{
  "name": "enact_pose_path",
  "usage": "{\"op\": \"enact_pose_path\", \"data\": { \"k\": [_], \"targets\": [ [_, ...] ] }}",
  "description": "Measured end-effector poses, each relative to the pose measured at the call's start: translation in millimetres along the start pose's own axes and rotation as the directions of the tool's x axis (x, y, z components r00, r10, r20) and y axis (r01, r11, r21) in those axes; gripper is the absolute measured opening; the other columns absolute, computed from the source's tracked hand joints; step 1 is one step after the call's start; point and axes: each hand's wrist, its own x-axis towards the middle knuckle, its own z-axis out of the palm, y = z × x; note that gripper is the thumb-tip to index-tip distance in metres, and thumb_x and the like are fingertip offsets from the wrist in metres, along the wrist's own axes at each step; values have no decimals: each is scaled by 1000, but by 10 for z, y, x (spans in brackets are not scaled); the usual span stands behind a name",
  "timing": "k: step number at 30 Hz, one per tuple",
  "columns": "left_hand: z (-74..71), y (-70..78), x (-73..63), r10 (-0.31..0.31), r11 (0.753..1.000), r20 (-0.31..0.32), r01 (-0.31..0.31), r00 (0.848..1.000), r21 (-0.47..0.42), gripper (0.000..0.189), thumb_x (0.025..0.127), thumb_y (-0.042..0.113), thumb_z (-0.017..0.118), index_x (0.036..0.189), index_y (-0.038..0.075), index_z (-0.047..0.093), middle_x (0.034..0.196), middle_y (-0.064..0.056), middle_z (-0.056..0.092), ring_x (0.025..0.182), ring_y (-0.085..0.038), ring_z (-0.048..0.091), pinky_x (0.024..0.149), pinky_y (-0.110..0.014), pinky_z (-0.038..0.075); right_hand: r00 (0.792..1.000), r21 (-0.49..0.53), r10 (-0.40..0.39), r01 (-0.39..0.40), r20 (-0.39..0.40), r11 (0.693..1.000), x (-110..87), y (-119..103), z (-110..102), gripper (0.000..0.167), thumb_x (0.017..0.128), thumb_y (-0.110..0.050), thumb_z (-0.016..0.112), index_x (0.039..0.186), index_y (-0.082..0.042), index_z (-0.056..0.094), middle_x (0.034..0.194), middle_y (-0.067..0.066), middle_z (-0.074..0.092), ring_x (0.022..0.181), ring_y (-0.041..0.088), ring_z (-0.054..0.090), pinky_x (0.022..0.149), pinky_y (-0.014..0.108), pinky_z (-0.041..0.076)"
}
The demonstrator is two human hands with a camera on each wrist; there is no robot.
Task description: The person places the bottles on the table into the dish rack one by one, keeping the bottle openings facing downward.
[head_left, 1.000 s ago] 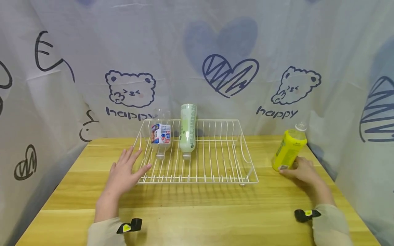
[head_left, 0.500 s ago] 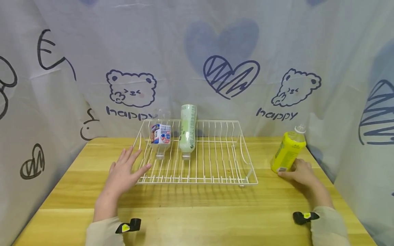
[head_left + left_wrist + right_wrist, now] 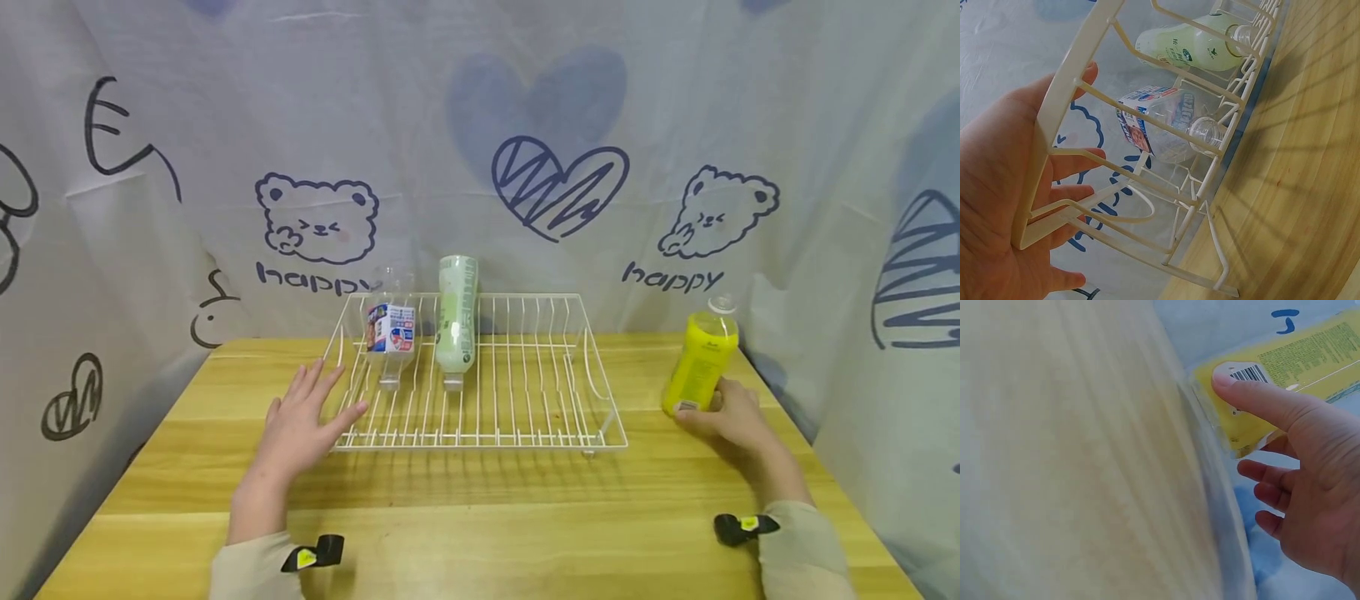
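In the head view my right hand (image 3: 737, 423) holds a yellow-labelled plastic bottle (image 3: 701, 362) low near its base, to the right of the rack. The bottle leans slightly right, its clear neck up. In the right wrist view my thumb (image 3: 1254, 394) presses over the barcode; the other fingers are partly behind the bottle. My left hand (image 3: 296, 425), fingers spread, rests at the left front corner of a white wire rack (image 3: 525, 446). In the rack, neck down, stand a clear bottle (image 3: 391, 329) with a blue, white and red label and a pale green bottle (image 3: 456, 312).
The rack stands on a light wooden table (image 3: 480, 542), its right side bare of bottles. A pale curtain (image 3: 442, 108) with bear and heart drawings hangs behind and on both sides of the table.
The yellow bottle has tipped a little more upright, its neck shifting left, still in my right hand. My left hand and the rack with its bottles have stayed put.
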Motion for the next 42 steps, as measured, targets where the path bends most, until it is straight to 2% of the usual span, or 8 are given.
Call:
{"op": "enact_pose_path", "data": {
  "k": [5, 10, 16, 26, 34, 38, 41, 42],
  "targets": [
    [-1, -1, -9, -4, 1000, 6, 4, 1000, 4, 83, 93, 67, 43, 155, 14, 25, 165, -16, 5, 151, -43, 2, 112, -76, 1, 988, -76, -102, 93, -115, 993, 31, -100, -57, 76, 77, -42, 81, 128, 6, 50, 124, 32, 55, 115, 47, 39, 96, 63, 31],
    [-9, 4, -3, -2, 999, 4, 2, 1000, 32, 85, 92, 69, 42, 156, 15, 24, 165, -16, 6, 151, -43, 2, 112, -76, 0, 946, -191, -219, 175, -238, 966, 34, -264, -102, 69, 74, -31, 84, 123, 6, 52, 122, 31, 58, 109, 49, 44, 88, 62, 29],
    [-41, 3, -3, 2, 998, -11, -1, 1000, 61, 86, 92, 69, 43, 155, 14, 24, 164, -18, 10, 151, -43, 4, 111, -77, 0, 904, -245, -273, 197, -329, 949, -37, -543, -119, 75, 69, -25, 84, 129, 5, 49, 121, 29, 56, 105, 47, 41, 83, 62, 31],
    [-56, 41, -52, 0, 997, -46, 3, 999, 73, 88, 90, 70, 45, 156, 17, 22, 164, -19, 11, 151, -42, 3, 111, -77, -1, 864, -315, -328, 212, -382, 925, -161, -951, -127, 73, 68, -19, 83, 128, 3, 46, 128, 26, 49, 113, 45, 36, 87, 60, 29],
    [-66, 245, -50, 59, 993, -82, -50, 995, 107, 89, 89, 71, 48, 155, 17, 25, 164, -17, 13, 152, -40, 6, 113, -75, 1, 827, -362, -382, 237, -413, 902, -258, -1157, -99, 71, 67, -12, 84, 126, 2, 47, 125, 25, 48, 110, 44, 35, 92, 60, 28],
    [-30, 418, -43, 136, 985, -138, -120, 981, 121, 85, 88, 65, 56, 154, 20, 28, 163, -15, 17, 152, -38, 10, 115, -72, 4, 802, -390, -421, 258, -423, 884, -284, -1233, -83, 71, 65, -10, 84, 124, 1, 48, 123, 25, 48, 109, 43, 36, 91, 59, 28],
    [16, 562, -42, 227, 969, -210, -199, 951, 145, 82, 86, 60, 63, 152, 21, 33, 162, -13, 23, 151, -37, 16, 117, -69, 8, 785, -412, -452, 278, -423, 868, -302, -1284, -70, 70, 63, -8, 85, 123, 1, 48, 121, 24, 48, 108, 43, 36, 88, 58, 29],
    [35, 610, -41, 263, 961, -240, -231, 934, 155, 81, 85, 58, 65, 151, 21, 35, 161, -13, 26, 150, -37, 19, 118, -68, 10, 777, -421, -467, 288, -422, 860, -306, -1297, -64, 70, 63, -7, 85, 122, 1, 49, 120, 24, 49, 108, 43, 37, 87, 57, 30]
  ]
}}
